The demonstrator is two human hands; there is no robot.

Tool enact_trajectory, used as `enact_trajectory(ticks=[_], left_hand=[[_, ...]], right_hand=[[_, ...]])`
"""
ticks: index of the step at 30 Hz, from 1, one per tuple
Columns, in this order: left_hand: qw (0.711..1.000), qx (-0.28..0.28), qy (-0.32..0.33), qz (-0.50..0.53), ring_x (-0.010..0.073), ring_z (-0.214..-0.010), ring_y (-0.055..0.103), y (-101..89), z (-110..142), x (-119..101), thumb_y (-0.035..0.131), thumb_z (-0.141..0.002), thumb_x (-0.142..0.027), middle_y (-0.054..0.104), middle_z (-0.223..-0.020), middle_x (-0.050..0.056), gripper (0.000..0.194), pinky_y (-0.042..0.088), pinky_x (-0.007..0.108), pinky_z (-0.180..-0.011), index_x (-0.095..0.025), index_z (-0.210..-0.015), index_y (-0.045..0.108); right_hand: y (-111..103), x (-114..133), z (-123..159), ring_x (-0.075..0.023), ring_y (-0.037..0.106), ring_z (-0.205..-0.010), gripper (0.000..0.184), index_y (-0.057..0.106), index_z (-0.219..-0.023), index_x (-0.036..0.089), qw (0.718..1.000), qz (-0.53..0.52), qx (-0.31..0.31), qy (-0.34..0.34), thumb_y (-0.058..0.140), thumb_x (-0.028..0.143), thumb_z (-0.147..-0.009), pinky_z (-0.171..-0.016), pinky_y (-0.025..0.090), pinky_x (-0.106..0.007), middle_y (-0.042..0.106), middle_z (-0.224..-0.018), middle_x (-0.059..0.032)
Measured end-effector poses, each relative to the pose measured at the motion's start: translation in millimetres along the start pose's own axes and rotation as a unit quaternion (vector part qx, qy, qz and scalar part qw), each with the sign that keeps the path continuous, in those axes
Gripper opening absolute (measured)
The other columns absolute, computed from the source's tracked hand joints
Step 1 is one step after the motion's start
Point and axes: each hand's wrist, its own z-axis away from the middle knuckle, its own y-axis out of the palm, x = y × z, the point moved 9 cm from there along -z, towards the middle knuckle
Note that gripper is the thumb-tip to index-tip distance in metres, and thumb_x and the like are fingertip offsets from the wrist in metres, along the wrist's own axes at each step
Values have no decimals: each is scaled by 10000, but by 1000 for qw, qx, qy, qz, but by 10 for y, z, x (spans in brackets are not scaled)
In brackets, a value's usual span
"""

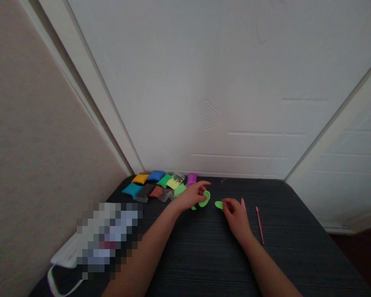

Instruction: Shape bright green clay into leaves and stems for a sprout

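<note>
My left hand is near the middle of the dark table, its fingers closed on a flat light-green clay piece. My right hand sits just to its right and pinches a smaller light-green clay piece between thumb and fingertips. The two green pieces lie close together, a small gap between them. Another bit of green clay shows behind my left wrist.
Several small coloured clay packets lie at the table's back left by the white wall. A pink stick tool and a short pink tool lie right of my right hand. A blurred package rests at the left edge.
</note>
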Motion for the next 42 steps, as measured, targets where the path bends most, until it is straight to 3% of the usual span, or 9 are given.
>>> enact_trajectory(ticks=[6, 10, 19, 26, 33, 39, 42], left_hand=[[996, 59, -42, 61, 86, -636, 501, 128, 479, 143, 574, -633, -103, 526, -763, -12, 447, 405, 184, -561, -179, -1071, 530], [994, 47, -58, 79, 103, -692, 517, 99, 661, 272, 564, -661, -120, 526, -793, -2, 417, 414, 201, -596, -175, -1069, 504], [997, 1, -46, 61, 123, -715, 521, 132, 720, 419, 542, -727, -201, 555, -790, 6, 291, 415, 235, -644, -191, -1018, 528], [984, -54, -87, 143, 122, -730, 545, 52, 728, 633, 560, -722, -206, 565, -875, 27, 329, 436, 230, -636, -172, -1042, 492], [979, -77, -98, 164, 104, -687, 547, 71, 717, 642, 570, -699, -185, 521, -893, 14, 374, 446, 213, -578, -193, -1058, 466], [978, -107, -78, 161, 96, -654, 534, 41, 735, 639, 553, -706, -183, 478, -878, -1, 408, 439, 199, -512, -218, -1087, 409], [981, -102, -78, 149, 96, -658, 537, 51, 738, 633, 557, -707, -185, 488, -851, -5, 439, 447, 213, -558, -212, -1115, 397]], right_hand=[[110, 77, 72, -165, 552, -728, 178, 570, -918, 192, 999, 12, 24, -25, 458, 240, -788, -680, 450, -320, 588, -858, -41], [191, 192, 132, -152, 538, -722, 159, 570, -905, 198, 997, 9, 47, -52, 464, 201, -786, -688, 440, -305, 580, -861, -32], [321, 391, 194, -132, 534, -782, 158, 567, -886, 208, 989, 9, 114, -98, 472, 130, -787, -726, 434, -266, 566, -858, -16], [405, 401, 217, -134, 541, -845, 189, 567, -922, 209, 985, 19, 154, -82, 457, 118, -798, -773, 434, -267, 573, -900, -26], [495, 477, 271, -138, 521, -935, 277, 551, -1024, 218, 973, 13, 210, -96, 501, 113, -773, -847, 415, -262, 557, -986, -34], [470, 469, 252, -126, 535, -906, 277, 548, -1048, 225, 973, 23, 208, -95, 504, 142, -787, -823, 425, -249, 577, -988, -27], [445, 477, 256, -142, 538, -909, 292, 542, -1069, 233, 971, 61, 202, -109, 529, 184, -781, -832, 415, -282, 598, -995, -24]])
